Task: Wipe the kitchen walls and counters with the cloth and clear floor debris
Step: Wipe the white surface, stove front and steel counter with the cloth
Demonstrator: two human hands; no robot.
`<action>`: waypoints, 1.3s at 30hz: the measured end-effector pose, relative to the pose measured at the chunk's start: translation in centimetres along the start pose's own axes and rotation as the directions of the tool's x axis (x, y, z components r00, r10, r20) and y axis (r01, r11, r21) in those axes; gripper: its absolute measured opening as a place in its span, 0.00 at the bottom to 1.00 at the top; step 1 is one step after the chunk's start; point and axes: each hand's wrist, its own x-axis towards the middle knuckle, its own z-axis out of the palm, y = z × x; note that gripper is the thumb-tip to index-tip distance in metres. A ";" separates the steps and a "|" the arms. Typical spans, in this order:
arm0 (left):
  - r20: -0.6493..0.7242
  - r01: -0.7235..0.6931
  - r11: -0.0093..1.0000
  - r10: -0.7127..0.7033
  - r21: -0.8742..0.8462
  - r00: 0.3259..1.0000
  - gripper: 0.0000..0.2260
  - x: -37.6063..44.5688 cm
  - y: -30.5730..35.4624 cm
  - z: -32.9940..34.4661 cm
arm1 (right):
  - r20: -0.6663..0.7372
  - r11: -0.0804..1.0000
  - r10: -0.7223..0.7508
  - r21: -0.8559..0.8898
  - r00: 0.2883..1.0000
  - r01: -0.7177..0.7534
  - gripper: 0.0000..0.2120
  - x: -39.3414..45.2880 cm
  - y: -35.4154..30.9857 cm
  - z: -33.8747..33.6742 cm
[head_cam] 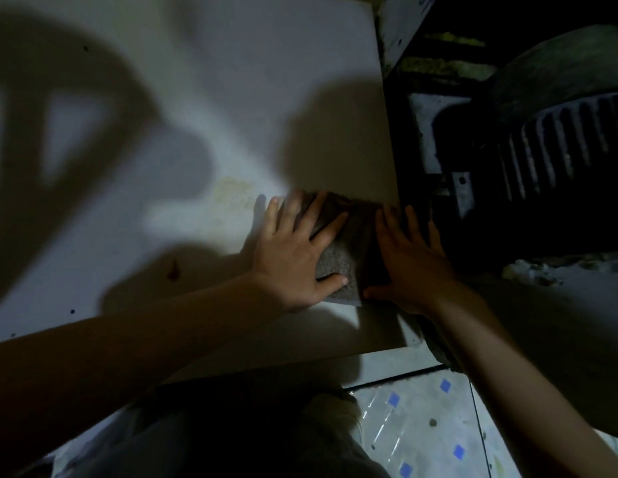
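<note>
We should keep even pressure and sweep toward the yellowish stain [233, 193] in overlapping passes; our left hand [293, 257] and right hand [409, 263] lie flat, fingers spread, pressing the grey cloth [345, 250] against the white panel [197, 98]; the cloth sits under and between both palms.

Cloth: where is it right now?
In the head view, the grey cloth lies flat on the white panel, right of centre near its right edge, pressed under the left hand and right hand.
</note>
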 end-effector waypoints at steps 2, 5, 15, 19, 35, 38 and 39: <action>-0.024 0.005 0.999 -0.006 -0.046 1.000 0.37 -0.5 0.3 0.4 | 0.013 1.000 -0.016 -0.003 1.000 0.016 0.54 -0.6 -0.1 0.2; -0.049 0.027 0.997 -0.030 -0.066 0.998 0.37 -1.7 0.9 0.9 | 0.053 0.998 -0.045 0.043 0.998 0.043 0.54 -1.7 -0.3 0.8; -0.023 0.045 0.987 -0.049 -0.156 0.999 0.37 -4.7 1.9 1.8 | -0.097 0.998 -0.016 -0.065 0.995 0.010 0.61 -5.2 -0.4 4.5; -0.009 0.056 0.987 -0.058 -0.153 0.998 0.39 -4.6 2.0 1.5 | -0.088 0.997 -0.018 -0.078 0.996 0.012 0.59 -4.8 -0.6 4.0; 0.010 0.082 0.993 -0.082 -0.080 0.997 0.40 -5.9 -2.4 0.4 | -0.145 0.967 -0.196 0.133 0.970 0.216 0.49 -3.2 -1.2 5.0; 0.021 0.093 0.996 -0.093 -0.012 0.995 0.41 -6.2 -3.6 0.0 | -0.162 0.961 -0.234 0.110 0.959 0.253 0.49 -2.5 -1.9 4.5; 0.021 0.107 0.994 -0.107 -0.003 0.994 0.42 -6.4 -3.9 0.0 | -0.167 0.958 -0.247 0.109 0.955 0.267 0.49 -2.3 -2.3 4.4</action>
